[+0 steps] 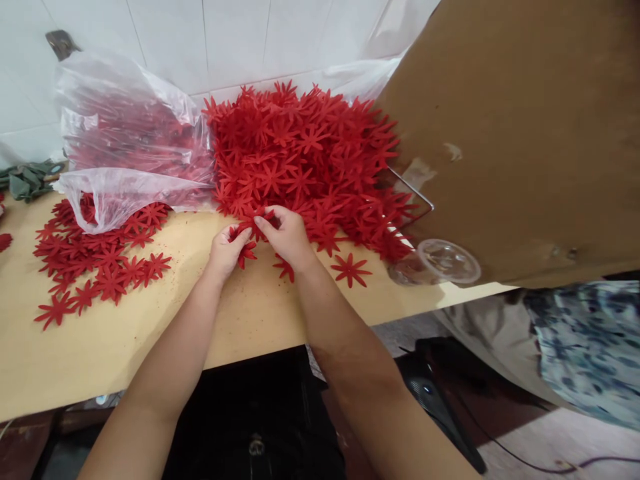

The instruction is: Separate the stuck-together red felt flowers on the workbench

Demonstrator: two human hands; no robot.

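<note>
My left hand (229, 249) pinches a red fabric flower (246, 254) with thumb and fingers, just in front of a large heap of red fabric flowers (300, 150). Close beside it, my right hand (286, 235) has its thumb and fingertips closed on red petals (257, 223). Whether both hands grip one flower or separate ones cannot be told. A loose flower (351, 269) lies flat to the right of my right forearm, and another is partly hidden under the right wrist.
A clear plastic bag (135, 127) filled with red flowers stands left of the heap, with a spread pile of flowers (107, 263) before it. At right are a large cardboard sheet (520, 133) and a clear plastic tub (449, 261). Dark green fabric pieces (27, 181) lie far left.
</note>
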